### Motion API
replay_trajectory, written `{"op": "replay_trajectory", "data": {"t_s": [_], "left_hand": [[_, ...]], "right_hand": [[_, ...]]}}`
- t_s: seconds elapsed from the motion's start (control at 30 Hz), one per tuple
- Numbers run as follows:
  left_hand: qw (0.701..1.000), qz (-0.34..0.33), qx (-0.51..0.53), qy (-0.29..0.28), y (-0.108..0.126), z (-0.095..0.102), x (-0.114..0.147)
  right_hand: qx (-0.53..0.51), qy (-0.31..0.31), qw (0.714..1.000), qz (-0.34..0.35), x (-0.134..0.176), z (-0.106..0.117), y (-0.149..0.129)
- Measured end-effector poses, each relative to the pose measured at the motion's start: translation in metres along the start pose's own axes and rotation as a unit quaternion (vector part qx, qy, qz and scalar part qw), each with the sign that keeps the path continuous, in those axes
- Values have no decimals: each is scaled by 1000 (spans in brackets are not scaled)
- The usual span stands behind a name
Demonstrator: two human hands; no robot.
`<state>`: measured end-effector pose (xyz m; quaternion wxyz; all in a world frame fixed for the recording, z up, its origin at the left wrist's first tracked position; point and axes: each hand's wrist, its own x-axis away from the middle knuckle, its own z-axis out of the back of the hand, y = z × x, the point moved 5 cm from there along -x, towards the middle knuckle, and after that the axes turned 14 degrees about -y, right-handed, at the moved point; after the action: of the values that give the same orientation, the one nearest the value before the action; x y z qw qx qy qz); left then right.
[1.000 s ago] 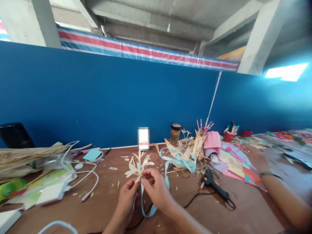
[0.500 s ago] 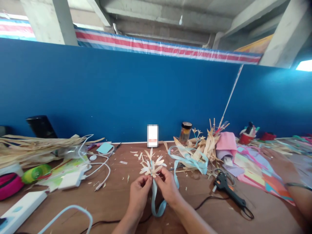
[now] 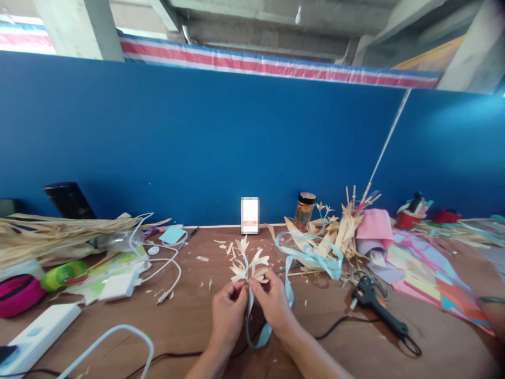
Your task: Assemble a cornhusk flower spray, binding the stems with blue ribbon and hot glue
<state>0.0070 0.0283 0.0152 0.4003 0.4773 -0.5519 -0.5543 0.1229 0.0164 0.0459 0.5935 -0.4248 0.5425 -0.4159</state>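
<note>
Pinched at its base by the left hand (image 3: 229,310) and right hand (image 3: 276,306), the flower (image 3: 248,267) seemed mid-wrap with ribbon (image 3: 265,335), the next turn likely needing steady tension.

head view | forward and down | close over brown table (image 3: 189,316) | faces blue partition (image 3: 236,137)

Your cream husk flower (image 3: 257,259) and light-blue ribbon (image 3: 262,339)
The flower was upright and splayed; the ribbon hung below in a loop.
</note>
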Motion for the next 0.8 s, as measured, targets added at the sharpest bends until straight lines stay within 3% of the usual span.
{"op": "replay_trajectory", "data": {"t_s": [0.53,0.8], "left_hand": [[991,26,128,-13,-3,-6,3],[989,19,142,-21,-4,-5,3]], "right_hand": [[-98,10,994,-51,2,-3,17],[-176,22,981,-77,4,-7,26]]}}
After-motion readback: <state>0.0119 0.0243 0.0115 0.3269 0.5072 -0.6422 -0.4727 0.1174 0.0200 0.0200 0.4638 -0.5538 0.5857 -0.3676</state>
